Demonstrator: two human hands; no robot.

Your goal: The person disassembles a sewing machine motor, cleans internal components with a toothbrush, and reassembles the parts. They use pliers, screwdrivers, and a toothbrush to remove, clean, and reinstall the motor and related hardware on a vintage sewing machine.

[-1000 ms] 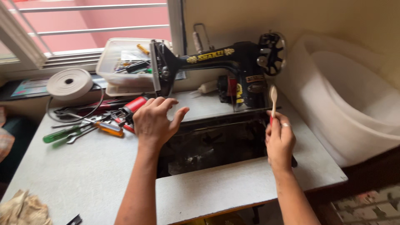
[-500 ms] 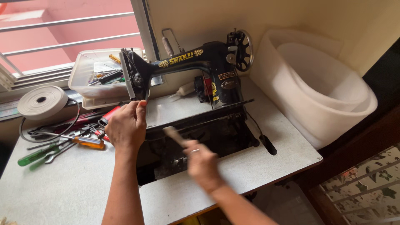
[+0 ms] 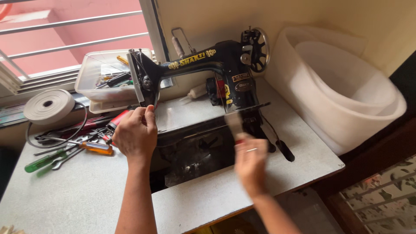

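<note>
my left hand (image 3: 135,135) is curled at the needle end of the black sewing machine (image 3: 208,73), fingertips pinching near its foot; what they grip i cannot tell. my right hand (image 3: 250,162), blurred, is closed on a small brush (image 3: 234,124) above the open worktop (image 3: 86,190) cavity.

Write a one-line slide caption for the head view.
Left hand at black sewing machine needle end; blurred right hand holds a brush.
</note>
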